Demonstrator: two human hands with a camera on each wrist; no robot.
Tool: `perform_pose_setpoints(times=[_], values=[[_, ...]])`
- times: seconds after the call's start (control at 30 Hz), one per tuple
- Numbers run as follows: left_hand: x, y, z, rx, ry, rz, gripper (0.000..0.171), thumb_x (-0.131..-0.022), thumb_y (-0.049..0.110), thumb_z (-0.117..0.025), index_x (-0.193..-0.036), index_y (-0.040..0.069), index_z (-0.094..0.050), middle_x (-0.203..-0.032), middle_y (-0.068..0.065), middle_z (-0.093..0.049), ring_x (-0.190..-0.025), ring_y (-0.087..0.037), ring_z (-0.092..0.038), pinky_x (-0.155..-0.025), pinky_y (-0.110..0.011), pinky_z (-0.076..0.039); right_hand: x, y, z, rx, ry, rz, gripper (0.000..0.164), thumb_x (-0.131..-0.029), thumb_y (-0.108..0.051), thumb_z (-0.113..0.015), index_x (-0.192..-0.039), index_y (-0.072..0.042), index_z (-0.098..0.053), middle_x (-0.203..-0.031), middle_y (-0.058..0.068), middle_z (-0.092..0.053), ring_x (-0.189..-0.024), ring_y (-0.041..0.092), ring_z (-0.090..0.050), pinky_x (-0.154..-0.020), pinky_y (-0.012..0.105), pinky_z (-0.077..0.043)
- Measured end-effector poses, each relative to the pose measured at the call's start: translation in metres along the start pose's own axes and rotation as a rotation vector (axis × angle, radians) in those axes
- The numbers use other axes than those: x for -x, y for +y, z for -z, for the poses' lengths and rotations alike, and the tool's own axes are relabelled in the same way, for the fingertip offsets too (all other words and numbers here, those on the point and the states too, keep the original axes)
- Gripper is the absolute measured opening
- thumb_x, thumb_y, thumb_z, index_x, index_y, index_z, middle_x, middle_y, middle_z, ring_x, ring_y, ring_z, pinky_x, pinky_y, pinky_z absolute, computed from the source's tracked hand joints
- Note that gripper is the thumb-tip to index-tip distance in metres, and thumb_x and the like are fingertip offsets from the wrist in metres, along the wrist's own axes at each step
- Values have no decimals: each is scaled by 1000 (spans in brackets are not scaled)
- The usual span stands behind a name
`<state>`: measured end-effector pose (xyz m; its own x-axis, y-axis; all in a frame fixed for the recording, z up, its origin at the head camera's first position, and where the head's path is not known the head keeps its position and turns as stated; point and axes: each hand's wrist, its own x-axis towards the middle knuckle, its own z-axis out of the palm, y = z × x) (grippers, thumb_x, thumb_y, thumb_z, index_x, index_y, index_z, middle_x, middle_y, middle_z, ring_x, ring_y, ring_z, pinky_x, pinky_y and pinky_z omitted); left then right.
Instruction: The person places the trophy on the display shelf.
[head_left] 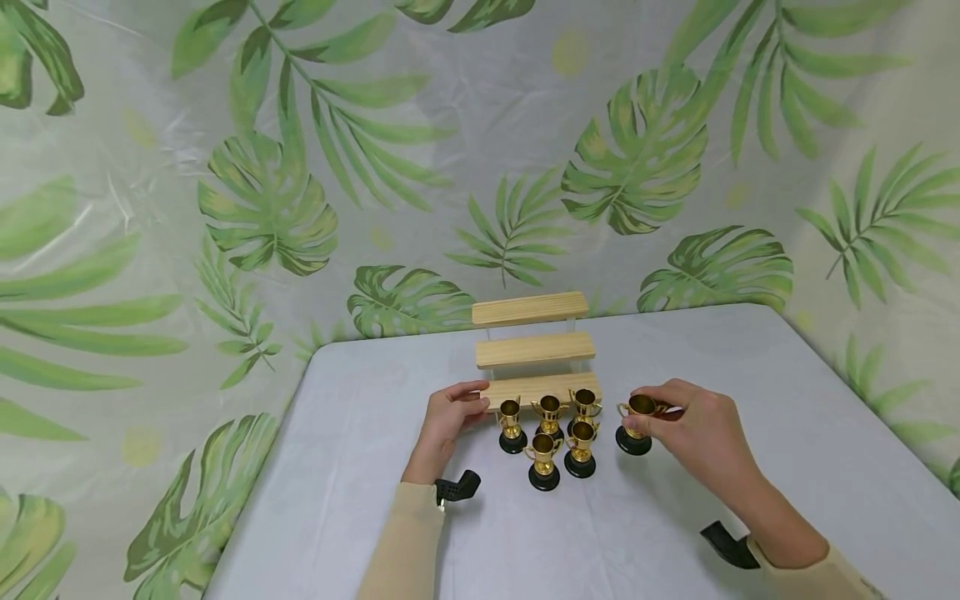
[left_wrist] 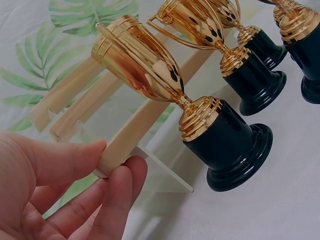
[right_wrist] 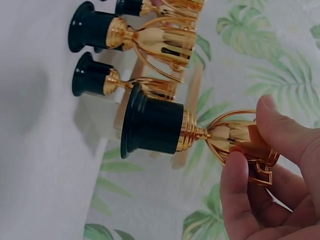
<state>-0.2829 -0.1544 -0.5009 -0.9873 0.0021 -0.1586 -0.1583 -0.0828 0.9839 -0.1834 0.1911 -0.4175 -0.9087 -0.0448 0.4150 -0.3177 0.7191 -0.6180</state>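
My right hand (head_left: 693,417) pinches a small gold trophy cup (head_left: 642,407) with a black base by its handle side. In the right wrist view that trophy (right_wrist: 152,125) lies between thumb and fingertips. My left hand (head_left: 448,417) grips the left end of the lowest wooden shelf board (head_left: 540,389) of a three-tier stand. The left wrist view shows the thumb on top of the board end (left_wrist: 132,132) and fingers beneath. Several more gold trophies stand upright in front of the stand, among them a front one (head_left: 543,462) and a left one (head_left: 512,425).
The middle board (head_left: 535,350) and top board (head_left: 529,309) rise stepwise behind, on clear side supports (left_wrist: 165,170). A white-covered table (head_left: 360,417) lies under everything. A leaf-printed cloth (head_left: 495,142) hangs behind and at the sides.
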Motion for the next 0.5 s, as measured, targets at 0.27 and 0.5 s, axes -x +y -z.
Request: perform_pose_setpoints(times=[0.27, 0.5], values=[[-1, -1, -1, -1, 19, 8, 33, -85, 2, -79, -117, 4, -75, -103, -11, -69, -83, -17, -69, -85, -38, -58, -14, -8, 6, 8, -3, 35, 35, -76, -36, -90, -104, -16, -80, -92, -6, -73, -74, 14, -70, -58, 24, -54], [-3, 0, -1, 29, 19, 17, 33, -82, -2, -79, -114, 3, -76, -96, -11, -69, -81, -19, -70, -83, -38, -59, -26, -15, 5, -3, 12, 51, 39, -76, -45, -87, -104, -19, -80, -93, -9, -73, -74, 13, -71, -59, 25, -54]])
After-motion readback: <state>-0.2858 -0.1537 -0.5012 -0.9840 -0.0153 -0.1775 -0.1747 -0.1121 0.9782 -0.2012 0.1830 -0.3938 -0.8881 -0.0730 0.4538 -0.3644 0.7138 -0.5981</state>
